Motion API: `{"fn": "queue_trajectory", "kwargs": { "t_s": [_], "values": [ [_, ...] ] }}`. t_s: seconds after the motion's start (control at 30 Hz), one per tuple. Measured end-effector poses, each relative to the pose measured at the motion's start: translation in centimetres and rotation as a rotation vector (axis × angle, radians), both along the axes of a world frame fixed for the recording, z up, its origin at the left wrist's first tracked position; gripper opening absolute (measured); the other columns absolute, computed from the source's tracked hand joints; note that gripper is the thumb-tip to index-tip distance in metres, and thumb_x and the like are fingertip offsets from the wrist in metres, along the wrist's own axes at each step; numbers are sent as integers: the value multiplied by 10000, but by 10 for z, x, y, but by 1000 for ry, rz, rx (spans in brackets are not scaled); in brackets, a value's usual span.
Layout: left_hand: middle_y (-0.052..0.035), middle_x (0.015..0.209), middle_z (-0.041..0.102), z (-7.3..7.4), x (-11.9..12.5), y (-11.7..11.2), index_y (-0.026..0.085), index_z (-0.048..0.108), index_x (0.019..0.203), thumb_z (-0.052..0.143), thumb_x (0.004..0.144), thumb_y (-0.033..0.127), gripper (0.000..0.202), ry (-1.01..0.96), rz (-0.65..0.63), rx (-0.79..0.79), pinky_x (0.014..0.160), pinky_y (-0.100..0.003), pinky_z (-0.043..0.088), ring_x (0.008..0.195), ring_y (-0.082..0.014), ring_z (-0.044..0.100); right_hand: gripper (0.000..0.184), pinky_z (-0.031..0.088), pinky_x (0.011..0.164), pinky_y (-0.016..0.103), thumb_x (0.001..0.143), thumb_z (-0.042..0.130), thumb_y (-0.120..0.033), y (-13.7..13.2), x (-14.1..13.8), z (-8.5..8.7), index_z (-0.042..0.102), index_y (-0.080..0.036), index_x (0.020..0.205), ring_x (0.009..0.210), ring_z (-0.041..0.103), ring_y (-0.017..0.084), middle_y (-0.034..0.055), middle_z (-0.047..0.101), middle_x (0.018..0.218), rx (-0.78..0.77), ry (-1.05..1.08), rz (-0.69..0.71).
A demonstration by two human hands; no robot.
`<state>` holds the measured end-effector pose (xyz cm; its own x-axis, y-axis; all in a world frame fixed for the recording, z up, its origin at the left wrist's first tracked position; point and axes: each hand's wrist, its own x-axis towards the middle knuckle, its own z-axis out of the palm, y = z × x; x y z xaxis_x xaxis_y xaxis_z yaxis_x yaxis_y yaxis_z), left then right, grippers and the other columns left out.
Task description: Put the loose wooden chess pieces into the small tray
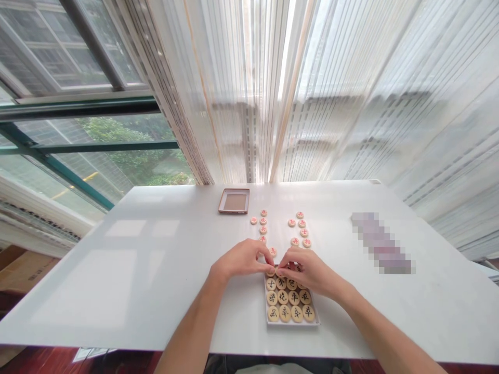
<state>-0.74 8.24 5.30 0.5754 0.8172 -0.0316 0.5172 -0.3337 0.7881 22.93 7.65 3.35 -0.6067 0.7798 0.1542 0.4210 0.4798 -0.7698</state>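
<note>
A shallow white box (293, 325) stands near the table's front edge, filled with rows of round wooden xiangqi pieces (283, 297) bearing black characters. At its far left corner, my left hand (245, 258) pinches a piece (270, 271) between thumb and fingertips. Just to the right, my right hand (306, 267) has its fingers closed on the neighbouring piece (278, 271), and covers part of the box's far right. Red-marked pieces (263, 229) lie in a loose column beyond my left hand. Another loose group of red-marked pieces (304, 232) lies beyond my right hand.
The box lid (234, 212), inside facing up, lies at the back of the white table (148, 280). A blurred-out flat object (382, 243) is on the right. Pleated curtains (331, 104) and a window (97, 119) border the far edge.
</note>
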Motion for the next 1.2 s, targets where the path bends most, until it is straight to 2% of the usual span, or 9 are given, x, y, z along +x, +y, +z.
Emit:
{"fn": "queue_trajectory", "kwargs": {
  "t_s": [0.17, 0.33, 0.47, 0.67, 1.0, 1.2],
  "values": [
    [0, 774, 720, -3, 0, 0, 263, 809, 827, 741, 799, 433, 185, -29, 9, 25, 647, -256, 446, 669, -145, 555, 205, 481, 653, 300, 927, 658, -404, 1, -2, -7, 744, -243, 834, 758, 612, 190, 52, 654, 820, 96, -47, 10],
    [-6, 806, 721, -3, -1, 0, 262, 812, 868, 731, 813, 431, 195, 10, -3, 2, 626, -248, 428, 684, -146, 547, 177, 468, 646, 307, 941, 646, -364, 2, -2, -11, 719, -233, 848, 756, 592, 191, 55, 645, 833, 109, -49, 25],
    [-2, 785, 720, -3, -1, 0, 262, 811, 848, 733, 804, 440, 199, -16, 4, 14, 658, -257, 452, 667, -142, 557, 158, 486, 689, 322, 948, 628, -342, 2, 3, -2, 720, -236, 875, 783, 599, 193, 52, 642, 854, 72, -47, 42],
    [-4, 836, 739, -4, -1, 0, 254, 802, 837, 736, 809, 385, 150, -15, -3, 10, 715, -270, 462, 718, -152, 577, 102, 500, 758, 331, 889, 695, -335, 1, 10, 11, 737, -253, 932, 848, 599, 205, 50, 632, 896, 60, -79, 86],
    [7, 870, 739, -3, -1, 0, 249, 795, 871, 735, 811, 329, 116, 31, -5, -27, 679, -247, 424, 763, -150, 574, 106, 500, 768, 313, 895, 692, -302, 0, 8, 11, 725, -247, 979, 863, 593, 189, 42, 611, 913, 59, -124, 101],
    [11, 889, 750, -4, -2, 0, 262, 798, 866, 737, 809, 338, 113, 26, 7, 5, 718, -261, 449, 747, -148, 583, 109, 507, 769, 315, 888, 690, -297, 1, 12, 12, 716, -246, 981, 863, 595, 189, 37, 608, 907, 82, -108, 89]
  ]
}}
